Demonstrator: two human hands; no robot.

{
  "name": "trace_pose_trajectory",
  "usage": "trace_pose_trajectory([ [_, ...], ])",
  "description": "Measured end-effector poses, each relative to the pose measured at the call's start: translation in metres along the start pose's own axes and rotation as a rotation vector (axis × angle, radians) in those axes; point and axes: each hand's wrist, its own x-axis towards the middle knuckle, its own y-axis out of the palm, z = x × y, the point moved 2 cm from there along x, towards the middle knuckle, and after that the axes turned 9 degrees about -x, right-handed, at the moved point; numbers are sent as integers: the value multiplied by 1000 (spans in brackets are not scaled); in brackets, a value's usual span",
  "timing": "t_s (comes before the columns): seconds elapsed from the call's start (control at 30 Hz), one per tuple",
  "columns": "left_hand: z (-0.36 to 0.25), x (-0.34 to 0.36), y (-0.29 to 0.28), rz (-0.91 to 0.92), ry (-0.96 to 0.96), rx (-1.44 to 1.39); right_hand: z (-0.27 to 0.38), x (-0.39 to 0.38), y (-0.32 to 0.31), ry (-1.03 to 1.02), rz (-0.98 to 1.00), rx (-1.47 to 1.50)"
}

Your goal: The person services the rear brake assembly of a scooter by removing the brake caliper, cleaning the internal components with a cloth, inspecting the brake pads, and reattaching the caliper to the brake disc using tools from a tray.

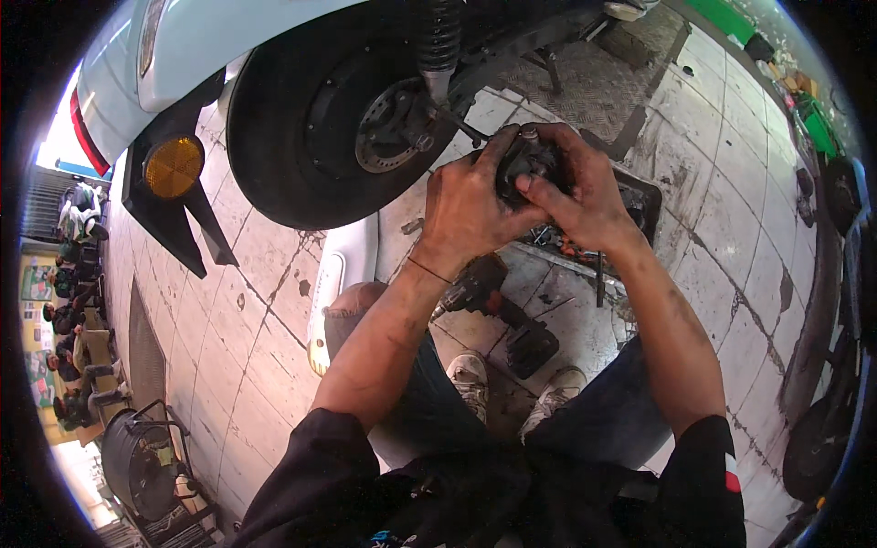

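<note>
Both hands hold a dark, greasy metal part that looks like a brake caliper [530, 163], raised above the floor. My left hand [464, 208] is closed round its left side. From the right, my right hand [589, 190] grips it, with the thumb pressed across its front. Fingers hide much of the part. Left of the hands is a scooter's black wheel [279, 151] with a brake disc [373, 137] at its hub. A cordless drill [489, 297] lies on the tiles below the hands. Behind my right wrist sits a dark tool tray [647, 203] with small tools in it.
The white scooter body [219, 41] and an orange reflector [174, 167] overhang the upper left. A white panel [349, 260] is beside my left knee. A hose reel [142, 466] stands lower left; another wheel [818, 447] is at the right edge. Several people are far left.
</note>
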Motion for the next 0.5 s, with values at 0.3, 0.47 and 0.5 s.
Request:
trace_pose_trajectory([
  [0.3, -7, 3, -10, 118, -90, -71, -11, -4, 8, -7, -63, -60],
  [0.47, -13, 0, -12, 123, -74, 90, -3, -6, 8, -78, -43, -45],
  [0.5, -15, 2, -12, 140, -133, 59, -3, -7, 7, -97, -35, -44],
])
